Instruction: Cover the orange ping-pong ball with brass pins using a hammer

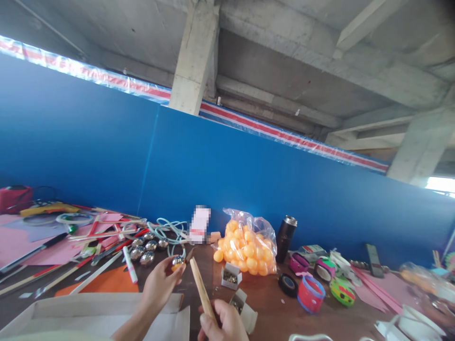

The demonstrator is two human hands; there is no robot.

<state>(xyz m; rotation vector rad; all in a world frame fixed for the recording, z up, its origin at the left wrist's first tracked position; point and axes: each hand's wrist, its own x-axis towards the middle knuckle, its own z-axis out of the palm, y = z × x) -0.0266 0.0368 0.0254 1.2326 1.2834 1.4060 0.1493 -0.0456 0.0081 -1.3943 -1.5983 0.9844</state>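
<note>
My left hand [160,283] is closed, its thumb and fingertips pinching a shiny silver ball [178,261] above the brown table. In my right hand [224,322] a flat wooden stick [202,288] is gripped near its lower end, its free end pointing up and a little left. A gap separates the stick from the ball. Several similar silver balls [147,258] lie left of my left hand. Next to my right hand stand a small open box [231,275] and a second open box [249,316], both with small metal pieces inside.
A clear bag of orange balls [245,251] sits behind the boxes, beside a black bottle [286,237]. Tape rolls [288,284] lie to the right. Sticks, a white marker [130,265] and coloured paper cover the left. A white tray [88,303] is in front; a blue partition [213,166] stands behind.
</note>
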